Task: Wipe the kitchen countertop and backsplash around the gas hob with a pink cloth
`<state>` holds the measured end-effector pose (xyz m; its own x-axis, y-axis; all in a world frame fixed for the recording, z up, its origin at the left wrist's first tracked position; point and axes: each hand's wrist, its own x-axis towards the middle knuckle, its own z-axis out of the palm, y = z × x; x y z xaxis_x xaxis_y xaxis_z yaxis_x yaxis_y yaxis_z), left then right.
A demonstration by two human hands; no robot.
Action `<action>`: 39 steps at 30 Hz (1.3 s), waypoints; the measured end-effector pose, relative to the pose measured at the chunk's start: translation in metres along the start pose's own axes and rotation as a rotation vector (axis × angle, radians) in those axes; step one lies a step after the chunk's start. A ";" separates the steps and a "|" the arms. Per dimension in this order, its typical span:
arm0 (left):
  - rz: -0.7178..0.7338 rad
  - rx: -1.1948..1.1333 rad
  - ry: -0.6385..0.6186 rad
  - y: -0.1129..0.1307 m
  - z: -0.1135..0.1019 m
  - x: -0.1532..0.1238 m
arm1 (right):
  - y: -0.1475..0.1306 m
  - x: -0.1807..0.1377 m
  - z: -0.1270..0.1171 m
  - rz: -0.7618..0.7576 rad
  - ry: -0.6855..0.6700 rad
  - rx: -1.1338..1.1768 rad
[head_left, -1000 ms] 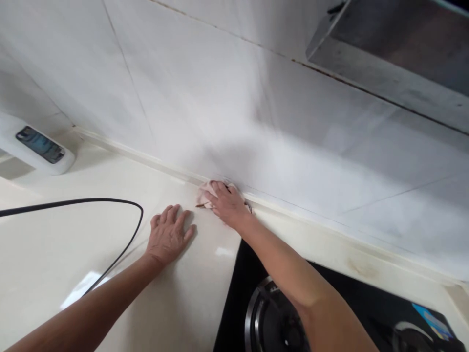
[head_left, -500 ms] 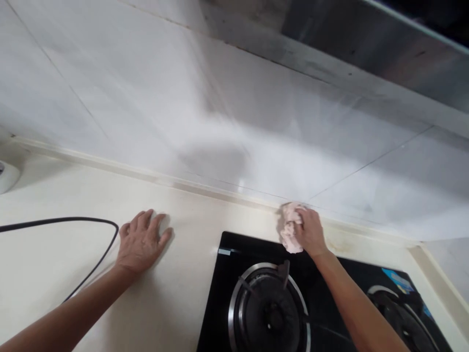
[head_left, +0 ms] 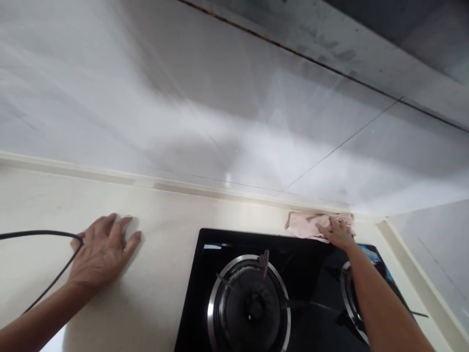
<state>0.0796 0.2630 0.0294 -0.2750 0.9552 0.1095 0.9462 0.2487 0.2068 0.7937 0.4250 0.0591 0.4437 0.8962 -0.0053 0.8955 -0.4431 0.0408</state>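
Observation:
My right hand (head_left: pixel 339 233) reaches far to the right and presses a pale pink cloth (head_left: pixel 309 225) onto the strip of cream countertop (head_left: pixel 172 274) between the black gas hob (head_left: pixel 311 274) and the tiled wall; its fingers are bent over the cloth. The cloth lies stretched out flat along the hob's back edge. My left hand (head_left: pixel 102 249) rests flat on the countertop, fingers spread, holding nothing, beside a black cable (head_left: pixel 47 283).
The hob has a left burner (head_left: pixel 249 303) and a right burner (head_left: pixel 353 303) partly hidden by my right forearm. Grey-white wall tiles (head_left: pixel 205 107) rise behind. A raised cream ledge (head_left: pixel 414 274) closes the counter at the right.
My right hand has slid the cloth to the right along the back edge, from beside my left hand to the far corner behind the hob. The cloth went from bunched to spread out.

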 end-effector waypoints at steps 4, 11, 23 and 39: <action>0.007 -0.004 -0.003 0.003 0.000 0.000 | -0.031 -0.007 0.002 0.075 -0.019 0.091; 0.020 0.010 0.058 0.017 -0.005 -0.003 | -0.168 -0.092 -0.002 -0.389 0.028 0.193; -0.010 -0.026 0.027 0.019 -0.006 -0.007 | -0.390 -0.210 -0.061 -0.844 -0.390 0.499; 0.000 -0.016 0.024 0.020 -0.004 -0.011 | -0.402 -0.187 -0.093 -1.182 -0.249 0.463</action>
<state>0.1006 0.2569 0.0361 -0.2789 0.9511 0.1327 0.9434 0.2456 0.2227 0.3472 0.4378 0.1364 -0.6712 0.7412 0.0130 0.6525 0.5991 -0.4640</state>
